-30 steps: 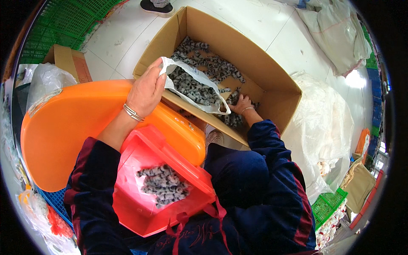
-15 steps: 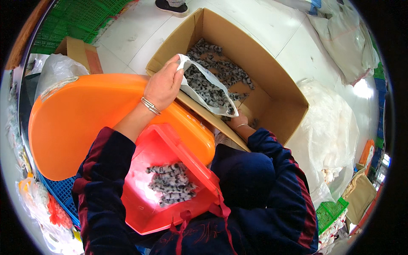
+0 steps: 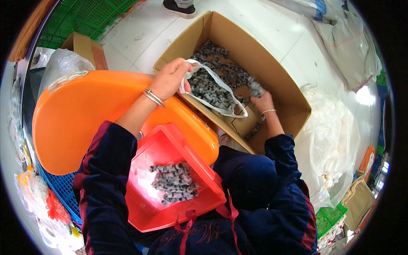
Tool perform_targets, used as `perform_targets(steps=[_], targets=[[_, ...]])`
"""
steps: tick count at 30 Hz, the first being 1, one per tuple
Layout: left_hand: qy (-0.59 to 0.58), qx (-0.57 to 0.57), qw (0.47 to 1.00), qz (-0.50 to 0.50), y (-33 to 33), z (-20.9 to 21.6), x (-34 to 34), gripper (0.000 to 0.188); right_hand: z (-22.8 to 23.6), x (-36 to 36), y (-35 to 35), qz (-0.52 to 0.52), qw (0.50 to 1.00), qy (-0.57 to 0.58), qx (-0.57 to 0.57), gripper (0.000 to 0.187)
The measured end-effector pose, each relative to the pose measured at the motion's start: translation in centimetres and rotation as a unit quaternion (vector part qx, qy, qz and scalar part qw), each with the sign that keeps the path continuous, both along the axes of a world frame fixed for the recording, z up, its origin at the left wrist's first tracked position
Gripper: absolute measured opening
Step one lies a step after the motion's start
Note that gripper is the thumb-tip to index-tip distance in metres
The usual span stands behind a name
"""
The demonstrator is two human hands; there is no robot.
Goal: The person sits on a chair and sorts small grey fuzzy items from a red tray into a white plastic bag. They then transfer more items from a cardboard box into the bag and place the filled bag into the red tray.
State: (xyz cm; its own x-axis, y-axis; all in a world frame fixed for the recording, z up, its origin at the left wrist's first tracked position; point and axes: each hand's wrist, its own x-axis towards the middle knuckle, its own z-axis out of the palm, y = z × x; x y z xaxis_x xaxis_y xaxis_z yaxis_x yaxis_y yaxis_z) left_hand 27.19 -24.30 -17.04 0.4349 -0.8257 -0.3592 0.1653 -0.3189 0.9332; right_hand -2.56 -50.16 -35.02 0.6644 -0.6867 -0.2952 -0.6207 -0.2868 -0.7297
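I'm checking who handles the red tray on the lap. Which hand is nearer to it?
Left. The left hand grips the clear plastic bag just above the orange lid, up from the red tray. The right hand reaches deeper into the cardboard box, farther away.

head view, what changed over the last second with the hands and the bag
The right hand moved from the near edge of the cardboard box deeper in, onto the grey-and-white pieces. The left hand kept its grip on the clear plastic bag, whose mouth now hangs wider open. The orange lid and the red tray on the lap stayed put.
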Motion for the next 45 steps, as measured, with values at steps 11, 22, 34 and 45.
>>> perform_targets(steps=[11,22,34,45], targets=[[0.016,-0.036,0.996,-0.082,-3.7,4.9,-2.2,0.027,14.1,12.4,10.4,0.099,0.942,-0.290,0.135,0.025],[-0.027,-0.046,0.996,0.068,-2.4,5.1,1.1,0.026,15.3,12.2,7.8,0.177,0.963,-0.199,-0.030,0.033],[-0.062,-0.051,0.992,0.096,-5.8,1.7,1.4,0.025,12.6,3.7,8.7,0.440,0.879,-0.069,0.172,0.066],[-0.072,-0.160,0.969,0.174,-5.8,4.5,1.5,0.023,1.2,5.0,0.6,0.223,0.960,0.163,-0.040,0.089]])
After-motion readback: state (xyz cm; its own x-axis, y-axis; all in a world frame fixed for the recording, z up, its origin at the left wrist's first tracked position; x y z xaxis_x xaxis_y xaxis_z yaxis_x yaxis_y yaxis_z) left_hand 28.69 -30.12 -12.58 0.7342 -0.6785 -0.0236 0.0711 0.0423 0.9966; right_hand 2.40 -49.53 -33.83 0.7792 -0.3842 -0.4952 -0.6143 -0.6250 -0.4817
